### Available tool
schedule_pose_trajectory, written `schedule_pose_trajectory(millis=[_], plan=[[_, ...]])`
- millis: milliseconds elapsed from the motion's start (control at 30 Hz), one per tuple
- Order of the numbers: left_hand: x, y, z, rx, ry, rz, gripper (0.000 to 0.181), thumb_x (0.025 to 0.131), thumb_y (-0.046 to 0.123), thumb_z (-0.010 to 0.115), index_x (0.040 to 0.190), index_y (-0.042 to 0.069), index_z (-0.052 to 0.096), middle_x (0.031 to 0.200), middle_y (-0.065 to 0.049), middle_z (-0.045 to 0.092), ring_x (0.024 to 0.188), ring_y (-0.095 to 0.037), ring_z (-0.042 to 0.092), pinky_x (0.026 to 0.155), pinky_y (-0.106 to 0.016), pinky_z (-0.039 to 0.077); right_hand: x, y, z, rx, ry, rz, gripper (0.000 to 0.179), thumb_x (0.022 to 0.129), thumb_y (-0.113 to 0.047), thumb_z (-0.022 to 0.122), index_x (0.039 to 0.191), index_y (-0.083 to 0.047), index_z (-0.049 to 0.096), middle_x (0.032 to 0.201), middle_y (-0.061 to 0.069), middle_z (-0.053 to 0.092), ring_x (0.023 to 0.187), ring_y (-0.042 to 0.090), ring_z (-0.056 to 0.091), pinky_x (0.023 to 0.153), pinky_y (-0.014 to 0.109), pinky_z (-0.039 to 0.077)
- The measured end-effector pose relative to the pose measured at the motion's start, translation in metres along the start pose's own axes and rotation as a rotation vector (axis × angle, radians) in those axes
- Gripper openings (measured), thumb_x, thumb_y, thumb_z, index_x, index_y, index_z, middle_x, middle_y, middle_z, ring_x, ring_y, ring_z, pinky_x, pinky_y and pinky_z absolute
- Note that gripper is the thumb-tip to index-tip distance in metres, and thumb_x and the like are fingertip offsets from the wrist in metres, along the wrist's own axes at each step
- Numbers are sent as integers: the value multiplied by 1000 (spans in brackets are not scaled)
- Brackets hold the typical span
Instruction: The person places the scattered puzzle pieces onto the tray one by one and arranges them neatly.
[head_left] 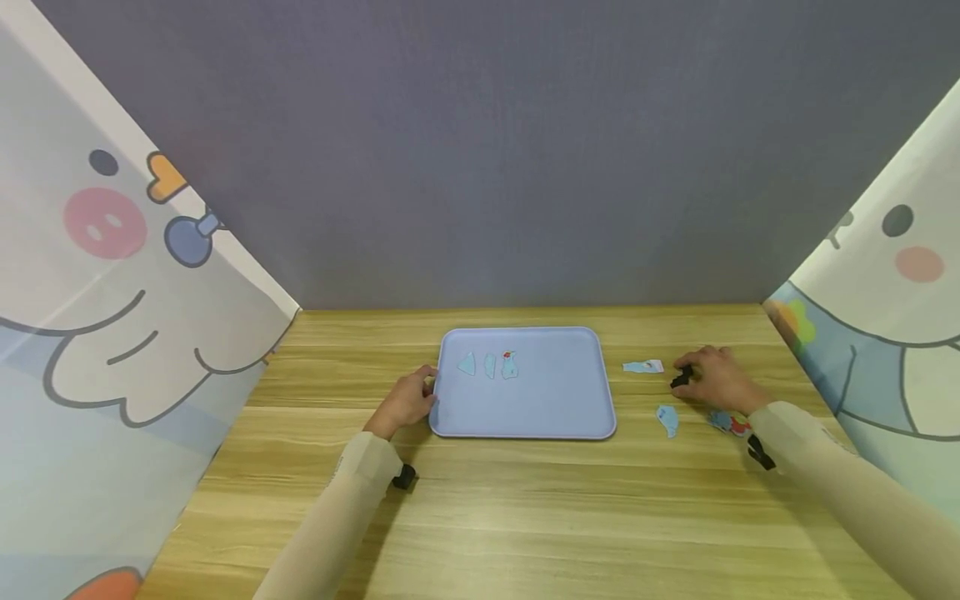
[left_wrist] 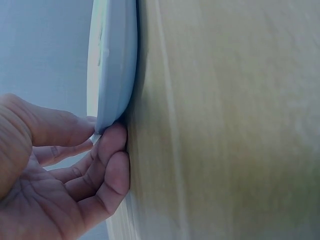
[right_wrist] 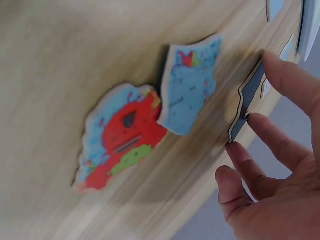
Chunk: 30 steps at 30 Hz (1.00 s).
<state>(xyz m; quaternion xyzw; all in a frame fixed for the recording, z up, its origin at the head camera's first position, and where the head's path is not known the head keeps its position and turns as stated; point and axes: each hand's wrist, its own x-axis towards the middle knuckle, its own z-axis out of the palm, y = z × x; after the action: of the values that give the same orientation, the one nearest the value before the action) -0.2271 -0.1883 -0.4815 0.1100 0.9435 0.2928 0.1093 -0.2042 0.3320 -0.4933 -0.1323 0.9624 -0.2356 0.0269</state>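
My left hand [head_left: 408,398] pinches the left rim of a light blue tray [head_left: 555,400]; in the left wrist view the thumb lies on the rim and curled fingers sit below it. My right hand [head_left: 722,382] holds a dark puzzle piece [right_wrist: 251,90] by its edges, between thumb and fingertips, to the right of the tray. In the right wrist view that piece appears tilted up, close to the table. Behind it lie a red and blue puzzle piece [right_wrist: 127,130] and a light blue puzzle piece [right_wrist: 190,85], which touch or overlap.
Several light blue puzzle pieces, among them a triangular piece [head_left: 467,363], lie in the tray's upper left. A long piece [head_left: 642,367] and a curved piece [head_left: 667,419] lie between tray and right hand. A grey wall [head_left: 525,167] stands behind the wooden table [head_left: 525,517].
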Motion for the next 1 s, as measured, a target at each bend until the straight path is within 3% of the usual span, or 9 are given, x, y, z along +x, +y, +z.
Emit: schedule_pose_trajectory(millis=[433,567,667,800,1000], plan=[[-1,-1,-1,-24,-17,5,45,88,-3,59,131,-4,46,88,-14,62,72,-20,59,62,-31,51,1,-5,2,-29,41,55,55,74,-35,79,111,4,64,111,30,54,98,45,41,80,56,35],[-1,-1,0,-30,-23,0,44,88,-3,59,131,-4,46,88,-14,62,72,-20,59,62,-31,50,2,-9,3,-6,60,79,63,76,-39,77,118,4,60,114,31,51,102,47,40,87,61,34],[-1,-1,1,-31,-16,-3,44,88,-3,59,130,-3,47,88,-13,62,71,-20,59,62,-31,50,5,-18,1,5,90,68,68,78,-41,75,125,4,55,114,29,48,104,47,38,87,62,34],[-1,-1,1,-30,-9,-4,44,88,-3,59,130,-3,47,87,-13,62,71,-20,58,62,-31,50,13,-34,-4,11,133,35,69,78,-40,76,127,4,54,111,24,48,102,42,39,78,58,40],[-2,0,1,-14,-1,14,44,87,-4,59,129,-4,47,87,-14,62,71,-20,58,61,-32,50,24,-61,-10,53,141,-6,68,77,-40,76,126,2,54,116,21,48,106,41,39,79,56,40]])
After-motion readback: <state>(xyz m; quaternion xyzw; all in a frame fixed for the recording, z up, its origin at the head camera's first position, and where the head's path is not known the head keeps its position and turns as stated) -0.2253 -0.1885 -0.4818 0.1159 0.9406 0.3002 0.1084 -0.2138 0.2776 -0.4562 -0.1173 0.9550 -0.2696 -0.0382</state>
